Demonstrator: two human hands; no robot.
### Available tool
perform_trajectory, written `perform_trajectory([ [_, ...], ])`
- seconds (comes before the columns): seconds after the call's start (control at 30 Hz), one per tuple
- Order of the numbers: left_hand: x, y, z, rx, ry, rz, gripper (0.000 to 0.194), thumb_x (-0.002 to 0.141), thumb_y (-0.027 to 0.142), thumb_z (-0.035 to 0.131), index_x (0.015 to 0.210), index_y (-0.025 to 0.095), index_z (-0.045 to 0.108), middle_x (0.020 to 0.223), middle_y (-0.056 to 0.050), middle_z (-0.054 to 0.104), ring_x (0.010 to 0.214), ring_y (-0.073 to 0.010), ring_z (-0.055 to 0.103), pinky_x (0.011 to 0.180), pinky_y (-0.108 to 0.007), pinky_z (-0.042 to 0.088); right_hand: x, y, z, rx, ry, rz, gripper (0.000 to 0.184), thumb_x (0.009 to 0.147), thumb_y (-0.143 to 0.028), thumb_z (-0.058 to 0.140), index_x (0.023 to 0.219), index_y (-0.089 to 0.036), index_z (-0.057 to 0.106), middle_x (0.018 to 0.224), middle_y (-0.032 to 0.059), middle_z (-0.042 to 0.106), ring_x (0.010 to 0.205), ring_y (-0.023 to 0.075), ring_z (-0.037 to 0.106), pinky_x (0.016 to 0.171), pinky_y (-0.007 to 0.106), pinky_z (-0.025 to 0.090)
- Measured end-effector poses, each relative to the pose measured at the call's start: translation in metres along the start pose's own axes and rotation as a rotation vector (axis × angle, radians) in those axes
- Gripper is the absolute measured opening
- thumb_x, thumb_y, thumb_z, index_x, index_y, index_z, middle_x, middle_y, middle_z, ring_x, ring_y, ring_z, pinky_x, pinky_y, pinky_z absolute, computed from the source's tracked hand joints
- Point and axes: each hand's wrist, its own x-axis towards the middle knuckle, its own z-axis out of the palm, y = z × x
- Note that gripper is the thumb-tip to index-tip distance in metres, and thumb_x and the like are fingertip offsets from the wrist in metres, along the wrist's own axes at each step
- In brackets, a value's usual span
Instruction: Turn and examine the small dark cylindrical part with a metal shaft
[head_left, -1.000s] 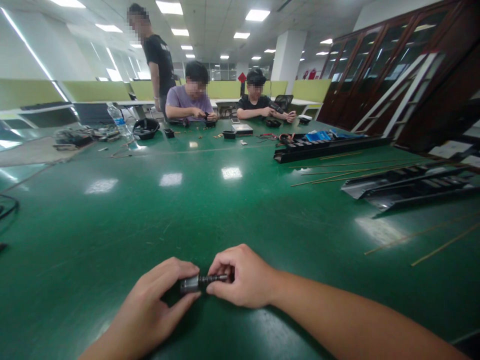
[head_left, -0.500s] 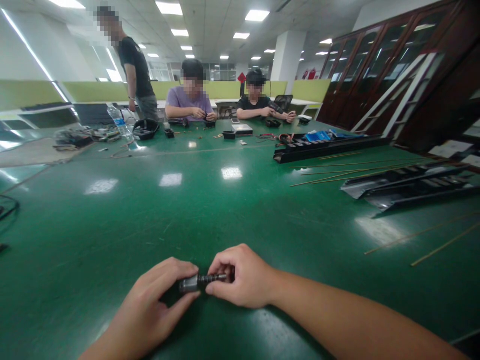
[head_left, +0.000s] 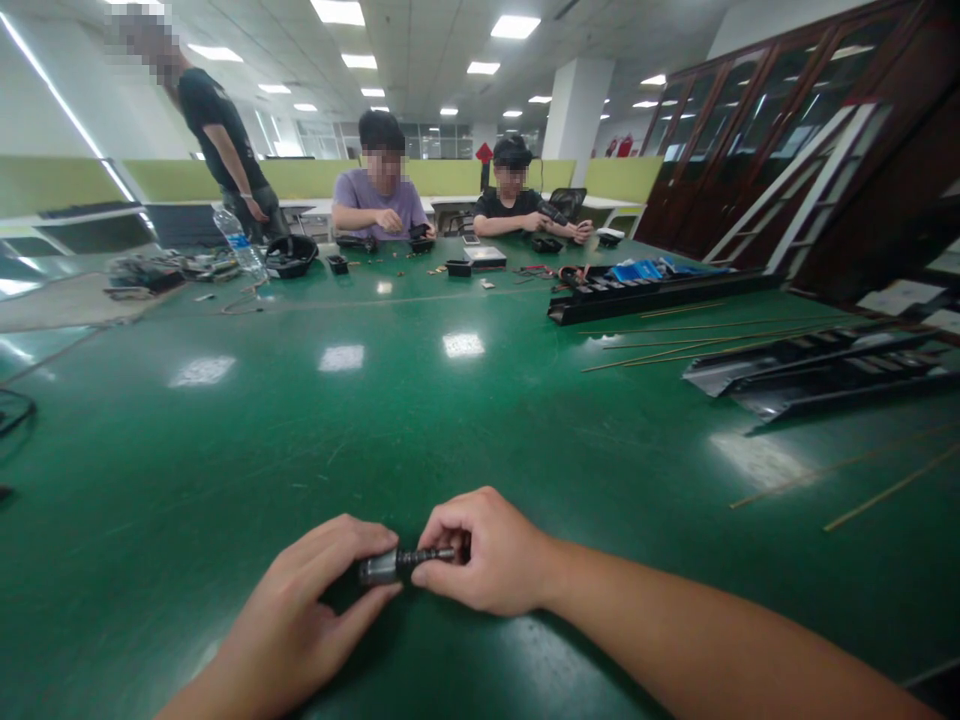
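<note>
— Low on the green bench (head_left: 225,430), right at the near edge: what's in play?
— Grooved metal shaft (head_left: 409,558) with a fat silver end, crosswise between both hands!
— Fingers?
— Left hand (head_left: 300,590) pinching the fat end, fingers curled over the top, thumb underneath. Right hand (head_left: 484,555) pinching the slim tip, fingers bunched close together (tip nearly buried behind them).
— Touching the bench?
— Impossible to tell from up here.
— And farther out?
— Far end of the bench: two seated people, one in a lilac shirt (head_left: 379,200), one in a black shirt (head_left: 510,212), hands low over small parts. Off to the left, a standing person (head_left: 221,140) behind a water bottle (head_left: 237,240).
— Right side?
— Long black rails (head_left: 660,298) on the bench, thin wooden rods (head_left: 892,488) lying just beside more rails (head_left: 817,375), and glass-fronted cabinets (head_left: 772,140) along the wall. Busy table!
</note>
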Motion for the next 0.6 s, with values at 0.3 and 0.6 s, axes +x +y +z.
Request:
perform_trajectory([
  [0.3,0.0013,0.0003,-0.0003,-0.007,0.006,0.004,0.025,0.089,0.017,0.066,0.112,0.023,0.058,0.103,-0.003,0.067,0.096,-0.0135,0.064,0.084,-0.021,0.053,-0.0004,0.0008,0.0006,-0.021,0.001,-0.008,0.015,0.075,-0.029,0.072,0.08,-0.015,0.07,0.062,-0.0013,0.061,0.053,0.0093,0.053,0.052,0.019,0.039],
  [0.6,0.0015,0.0007,-0.0007,-0.025,0.014,0.01,0.024,0.089,0.017,0.064,0.112,0.022,0.058,0.103,-0.005,0.067,0.095,-0.0151,0.065,0.083,-0.022,0.054,0.0001,-0.0025,-0.0005,-0.028,0.005,-0.015,0.014,0.075,-0.028,0.072,0.079,-0.015,0.07,0.063,-0.001,0.062,0.054,0.0098,0.053,0.053,0.02,0.039],
])
